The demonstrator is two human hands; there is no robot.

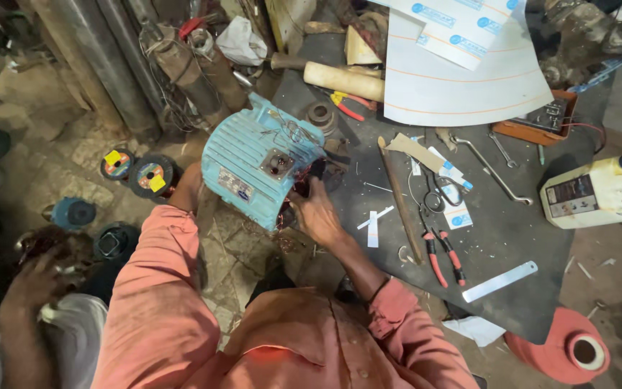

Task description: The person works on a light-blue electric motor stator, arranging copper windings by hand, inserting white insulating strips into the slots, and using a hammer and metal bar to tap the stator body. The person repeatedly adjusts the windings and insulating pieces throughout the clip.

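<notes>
Fingers (pixel 309 193) reach inside blue motor housing (pixel 253 169) holding copper windings (pixel 304 180).

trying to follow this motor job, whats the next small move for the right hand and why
Probably keep the left hand bracing the far side of the light blue motor housing and ease the right hand deeper into its open end. The right fingertips are already at the dark opening where the copper windings show, and the housing sits at the bench edge.

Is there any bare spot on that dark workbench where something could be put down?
The dark workbench shows bare room between the metal ruler and the white jug, and some between the blue motor and the wooden stick. It is crowded around the scissors and red-handled pliers.
</notes>
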